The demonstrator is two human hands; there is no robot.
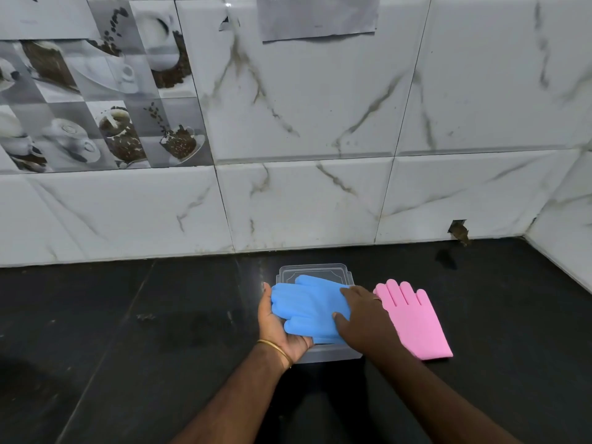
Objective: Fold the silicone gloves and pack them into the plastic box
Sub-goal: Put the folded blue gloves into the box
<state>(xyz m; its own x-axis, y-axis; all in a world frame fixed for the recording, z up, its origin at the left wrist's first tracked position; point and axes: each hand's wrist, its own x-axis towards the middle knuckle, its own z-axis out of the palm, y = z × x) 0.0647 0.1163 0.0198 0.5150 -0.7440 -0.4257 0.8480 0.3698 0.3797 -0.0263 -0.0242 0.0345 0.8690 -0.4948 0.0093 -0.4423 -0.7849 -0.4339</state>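
A blue silicone glove (307, 307) lies bunched over the clear plastic box (333, 354) on the black counter. My left hand (277, 328) cups the glove's left side from below, thumb up along its edge. From above, my right hand (362, 318) presses flat on the glove's right part. The box is mostly hidden under the glove and both hands. A pink silicone glove (416, 322) lies flat just right of the box, fingers pointing toward the wall. A clear lid (312, 270) lies behind the box.
The black counter (144, 331) runs left and right of the box. A white marble-tiled wall (320, 203) rises close behind, and a second wall (563, 238) closes the right corner. A chipped hole (458, 231) shows at the wall's base.
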